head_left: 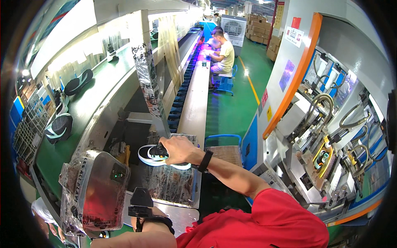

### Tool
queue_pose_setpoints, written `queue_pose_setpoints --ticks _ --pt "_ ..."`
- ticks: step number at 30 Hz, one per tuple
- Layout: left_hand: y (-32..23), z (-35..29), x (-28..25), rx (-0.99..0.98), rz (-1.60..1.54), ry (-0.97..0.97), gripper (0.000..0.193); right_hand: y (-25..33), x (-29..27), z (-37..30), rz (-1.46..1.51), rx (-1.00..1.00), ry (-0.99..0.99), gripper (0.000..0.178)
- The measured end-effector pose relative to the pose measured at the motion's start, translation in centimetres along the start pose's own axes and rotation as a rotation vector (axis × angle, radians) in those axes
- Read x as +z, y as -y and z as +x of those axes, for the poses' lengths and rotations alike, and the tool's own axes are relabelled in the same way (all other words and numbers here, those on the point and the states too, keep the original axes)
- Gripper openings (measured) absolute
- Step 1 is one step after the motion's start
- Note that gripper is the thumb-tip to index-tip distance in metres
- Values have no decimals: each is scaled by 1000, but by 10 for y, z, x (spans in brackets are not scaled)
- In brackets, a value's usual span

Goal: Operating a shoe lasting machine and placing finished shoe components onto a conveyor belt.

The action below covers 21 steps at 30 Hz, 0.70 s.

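Note:
My right hand (180, 149), with a black band at the wrist, is closed round the heel end of a sneaker (151, 156). The shoe has a black upper and a white and pale blue sole. It lies on or just above a plastic-wrapped platform (182, 188). My left forearm (144, 239) comes in at the lower edge, with a black strap and a black device (140, 202) on it. This device hides most of my left hand, and its fingers do not show. Beside it stands a plastic-wrapped metal box (97, 190).
A green conveyor (99, 89) on the left carries several shoe parts (60, 127). A wrapped metal post (144, 70) rises just beyond my right hand. On the right, a machine (331, 165) holds a shoe (320, 159). Farther off, a person (225, 56) sits by a long bench.

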State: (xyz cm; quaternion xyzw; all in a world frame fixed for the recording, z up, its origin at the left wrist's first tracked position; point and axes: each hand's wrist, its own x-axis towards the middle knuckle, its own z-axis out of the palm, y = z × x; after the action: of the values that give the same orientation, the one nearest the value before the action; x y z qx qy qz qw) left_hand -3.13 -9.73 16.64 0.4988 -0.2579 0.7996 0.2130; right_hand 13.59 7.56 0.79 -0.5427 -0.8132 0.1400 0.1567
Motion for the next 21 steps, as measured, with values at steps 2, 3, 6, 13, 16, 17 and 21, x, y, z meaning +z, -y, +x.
queue_pose_setpoints --ticks 2,3,6,13,16,17,21 --pt "-5 -2 -5 -45 167 -8 25 1 -1 -1 -6 -1 -4 42" --pt "-3 -3 -8 -6 9 -14 27 1 1 0 -11 -4 -2 42" --pt "-3 -5 -12 11 -133 -20 29 1 1 0 -13 2 9 43" --pt "-51 10 -65 -159 1 228 28 4 -1 2 -15 -35 -19 45" --pt "-4 -12 -5 -22 -10 16 30 -7 6 5 -50 -35 18 59" --pt "6 -17 11 2 13 -49 30 -14 4 2 -48 -33 -1 58" --pt "-2 -19 26 37 165 -125 31 -1 4 3 -40 -63 -28 55"
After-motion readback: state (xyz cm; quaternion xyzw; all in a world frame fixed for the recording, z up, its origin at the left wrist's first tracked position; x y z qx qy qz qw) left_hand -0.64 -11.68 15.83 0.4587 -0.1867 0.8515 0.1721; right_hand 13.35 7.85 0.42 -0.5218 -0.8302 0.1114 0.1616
